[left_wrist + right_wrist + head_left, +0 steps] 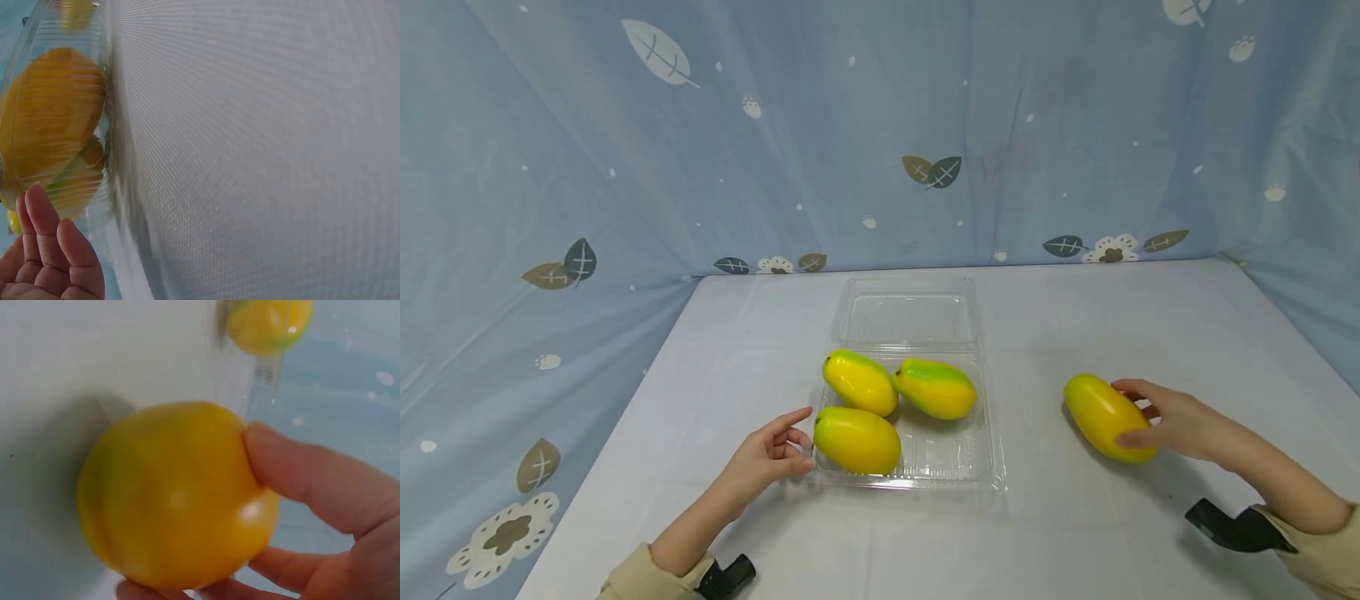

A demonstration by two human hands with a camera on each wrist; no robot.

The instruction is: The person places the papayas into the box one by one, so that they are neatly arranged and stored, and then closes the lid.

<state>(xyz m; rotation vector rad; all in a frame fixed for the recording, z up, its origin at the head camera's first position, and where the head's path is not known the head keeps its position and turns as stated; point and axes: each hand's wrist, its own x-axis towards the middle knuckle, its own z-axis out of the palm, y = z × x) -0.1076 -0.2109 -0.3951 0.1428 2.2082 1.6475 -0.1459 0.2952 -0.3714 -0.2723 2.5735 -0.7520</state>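
Left hand [769,457], nearest at left: holding nothing, fingers loosely bent, fingertips at the left edge of the clear container; whether they touch its wall cannot be told. Right hand [1180,425], opposite side: grasping one yellow fruit [1097,412], thumb to one side, fingers to the other, grip set at its near-right end. Fruit located on or just above the white tabletop [1037,517], contact not discernible; long axis oblique, running from near right to far left, greener end away from the palm. Of the two hands, the right is plainly the nearer to it; the left stands well apart, across the container. Clear container [951,450], between the hands: lies to the left of the held fruit, a bare gap of cloth separating them; near-right corner of its tray unoccupied and facing the held fruit. Contents, three: near-left fruit [857,442], long axis roughly crosswise; behind it, far-left fruit [859,382], slanted; beside that, far-right fruit [936,389]. Lid [910,317]: folded open on the far side. Farthest: blue leaf-print curtain [850,125].
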